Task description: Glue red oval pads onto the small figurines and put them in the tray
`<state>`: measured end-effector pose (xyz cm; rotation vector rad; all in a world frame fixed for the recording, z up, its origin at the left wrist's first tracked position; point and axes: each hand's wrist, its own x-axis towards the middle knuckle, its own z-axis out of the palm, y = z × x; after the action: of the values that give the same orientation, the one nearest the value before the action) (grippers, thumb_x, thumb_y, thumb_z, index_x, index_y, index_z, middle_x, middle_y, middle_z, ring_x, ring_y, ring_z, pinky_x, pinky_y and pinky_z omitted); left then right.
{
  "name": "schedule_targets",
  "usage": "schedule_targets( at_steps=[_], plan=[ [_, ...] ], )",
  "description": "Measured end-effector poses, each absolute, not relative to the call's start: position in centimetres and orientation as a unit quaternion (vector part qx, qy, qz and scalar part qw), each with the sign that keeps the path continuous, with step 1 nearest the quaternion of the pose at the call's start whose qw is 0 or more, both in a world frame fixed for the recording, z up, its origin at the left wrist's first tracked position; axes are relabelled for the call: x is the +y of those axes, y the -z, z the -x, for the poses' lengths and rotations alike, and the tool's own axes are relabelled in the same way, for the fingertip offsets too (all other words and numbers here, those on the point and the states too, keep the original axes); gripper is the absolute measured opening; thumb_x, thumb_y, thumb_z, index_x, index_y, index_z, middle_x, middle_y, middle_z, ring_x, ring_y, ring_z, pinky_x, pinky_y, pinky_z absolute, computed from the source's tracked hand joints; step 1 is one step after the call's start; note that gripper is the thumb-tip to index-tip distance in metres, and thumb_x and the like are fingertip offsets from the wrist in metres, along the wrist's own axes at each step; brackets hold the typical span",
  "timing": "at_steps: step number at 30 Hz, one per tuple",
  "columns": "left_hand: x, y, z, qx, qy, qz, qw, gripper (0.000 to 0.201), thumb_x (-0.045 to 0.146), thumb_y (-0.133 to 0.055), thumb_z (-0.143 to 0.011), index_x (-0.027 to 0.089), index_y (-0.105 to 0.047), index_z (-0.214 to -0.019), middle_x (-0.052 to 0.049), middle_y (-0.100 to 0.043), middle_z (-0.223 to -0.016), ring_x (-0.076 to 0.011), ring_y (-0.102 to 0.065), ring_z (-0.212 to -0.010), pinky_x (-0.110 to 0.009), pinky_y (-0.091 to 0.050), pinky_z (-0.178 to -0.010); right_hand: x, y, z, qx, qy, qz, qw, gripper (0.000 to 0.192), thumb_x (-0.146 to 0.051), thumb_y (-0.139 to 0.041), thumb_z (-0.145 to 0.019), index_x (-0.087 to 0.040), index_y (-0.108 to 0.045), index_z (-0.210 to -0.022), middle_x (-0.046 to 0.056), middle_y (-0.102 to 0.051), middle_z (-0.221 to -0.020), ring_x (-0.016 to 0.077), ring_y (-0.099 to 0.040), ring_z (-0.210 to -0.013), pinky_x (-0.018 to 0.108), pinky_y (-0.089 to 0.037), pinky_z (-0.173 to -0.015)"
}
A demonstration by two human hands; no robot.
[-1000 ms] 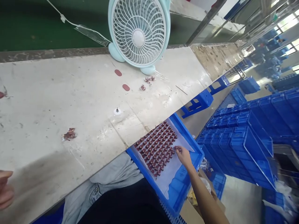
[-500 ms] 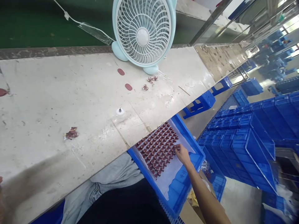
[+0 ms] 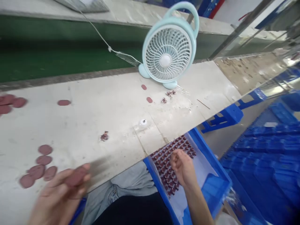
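My left hand (image 3: 62, 190), low at the left over the bench, is closed on a dark red oval disc (image 3: 77, 176) held between thumb and fingers. More flat discs of that colour (image 3: 43, 160) lie on the bench beside this hand, some overlapping. My right hand (image 3: 182, 165) is above the blue tray (image 3: 212, 156), its fingers loosely curled and no item showing in them. Rows of small dark red pieces with shiny metal parts (image 3: 166, 159) fill part of the tray's pale liner; the hand hides some of them.
A light blue fan (image 3: 168, 53) stands at the bench's back. On the bench (image 3: 117, 103) are a small white bottle (image 3: 142, 123), a dark red cluster (image 3: 104, 136), more clusters (image 3: 170, 93) and a thin stick (image 3: 203, 104). Blue stools (image 3: 225, 117) and blue crates (image 3: 264, 156) are at the right.
My right hand has lifted off the tray's pieces and moved slightly left across them. My left hand has come into view with a disc. The view has swung left.
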<state>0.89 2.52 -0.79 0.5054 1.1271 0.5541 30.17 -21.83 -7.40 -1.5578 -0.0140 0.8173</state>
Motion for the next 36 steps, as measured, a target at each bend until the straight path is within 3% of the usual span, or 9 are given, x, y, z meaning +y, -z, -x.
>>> schedule_targets(
  at_steps=[3,5,7,11,14,17,20,32,36],
  plan=[
    [0.3,0.0,-3.1,0.484,-0.294,-0.199,0.800,0.027,0.028,-0.093,-0.064,0.027,-0.080,-0.088,-0.003,-0.082,-0.100,-0.0203,-0.076,-0.080,-0.015,-0.054,-0.054,-13.6,4.5,-26.4,-0.017,-0.488,0.523,0.699,0.073,-0.079,-0.034,-0.094,-0.015,-0.070,-0.098,-0.005,-0.041,-0.064,0.0076,-0.023,-0.042,0.018,-0.017,-0.029],
    [-1.0,-0.1,-4.5,0.451,-0.290,-0.181,0.824,0.032,0.027,-0.095,-0.063,0.024,-0.080,-0.092,-0.008,-0.081,-0.104,-0.0221,-0.077,-0.082,-0.015,-0.055,-0.054,-8.8,3.3,-25.6,-0.012,-0.532,0.439,0.724,0.081,-0.081,-0.030,-0.094,-0.013,-0.071,-0.109,-0.003,-0.043,-0.071,0.0065,-0.021,-0.045,0.016,-0.015,-0.029],
    [-1.8,0.0,-5.2,0.414,-0.276,-0.170,0.851,0.031,0.028,-0.092,-0.068,0.023,-0.080,-0.097,-0.010,-0.080,-0.108,-0.0232,-0.077,-0.088,-0.016,-0.057,-0.058,-5.1,2.6,-26.0,-0.002,-0.555,0.374,0.743,0.076,-0.076,-0.030,-0.097,-0.014,-0.070,-0.112,-0.002,-0.046,-0.076,0.0058,-0.025,-0.047,0.012,-0.021,-0.031],
    [-2.3,0.8,-5.0,0.343,-0.265,-0.161,0.887,0.027,0.027,-0.082,-0.081,0.022,-0.078,-0.107,-0.011,-0.078,-0.114,-0.0212,-0.076,-0.095,-0.015,-0.059,-0.064,-2.8,1.2,-26.8,0.022,-0.586,0.306,0.750,0.049,-0.058,-0.044,-0.102,-0.016,-0.070,-0.097,-0.006,-0.042,-0.066,0.0039,-0.029,-0.044,0.007,-0.031,-0.035],
    [-2.3,1.5,-4.7,0.317,-0.268,-0.156,0.896,0.027,0.024,-0.078,-0.085,0.020,-0.077,-0.112,-0.012,-0.077,-0.117,-0.0210,-0.076,-0.097,-0.016,-0.059,-0.067,-4.8,-0.2,-25.2,-0.004,-0.564,0.350,0.748,0.043,-0.057,-0.055,-0.098,-0.017,-0.070,-0.095,-0.006,-0.050,-0.059,0.0038,-0.038,-0.038,0.011,-0.036,-0.034],
    [-2.2,1.7,-4.9,0.313,-0.261,-0.146,0.901,0.031,0.020,-0.079,-0.083,0.020,-0.076,-0.114,-0.011,-0.076,-0.120,-0.0210,-0.074,-0.101,-0.017,-0.060,-0.073,-7.5,-1.2,-22.4,-0.105,-0.449,0.480,0.746,0.033,-0.053,-0.065,-0.093,-0.021,-0.070,-0.099,-0.001,-0.063,-0.062,0.0121,-0.056,-0.040,0.020,-0.045,-0.033],
    [-2.1,1.6,-5.3,0.314,-0.258,-0.145,0.902,0.037,0.016,-0.082,-0.078,0.021,-0.076,-0.115,-0.010,-0.076,-0.121,-0.0208,-0.073,-0.106,-0.017,-0.059,-0.079,-9.1,-1.6,-20.4,-0.175,-0.360,0.556,0.728,0.028,-0.048,-0.070,-0.090,-0.024,-0.068,-0.104,0.002,-0.068,-0.067,0.0189,-0.064,-0.046,0.029,-0.053,-0.038],
    [-2.4,1.5,-5.6,0.316,-0.277,-0.166,0.892,0.039,0.013,-0.085,-0.075,0.022,-0.076,-0.111,-0.009,-0.077,-0.116,-0.0173,-0.074,-0.093,-0.015,-0.058,-0.071,-9.3,-1.5,-21.1,-0.153,-0.376,0.559,0.723,0.033,-0.056,-0.068,-0.087,-0.026,-0.068,-0.101,0.001,-0.064,-0.069,0.0187,-0.061,-0.049,0.030,-0.054,-0.037],
    [-3.0,1.9,-5.8,0.305,-0.281,-0.209,0.886,0.033,0.011,-0.080,-0.081,0.027,-0.074,-0.110,-0.006,-0.077,-0.112,-0.0157,-0.075,-0.076,-0.018,-0.059,-0.059,-9.4,-1.2,-20.5,-0.192,-0.319,0.592,0.715,0.027,-0.050,-0.067,-0.089,-0.026,-0.068,-0.101,0.003,-0.063,-0.085,0.0182,-0.063,-0.051,0.031,-0.052,-0.037]
  ],
)
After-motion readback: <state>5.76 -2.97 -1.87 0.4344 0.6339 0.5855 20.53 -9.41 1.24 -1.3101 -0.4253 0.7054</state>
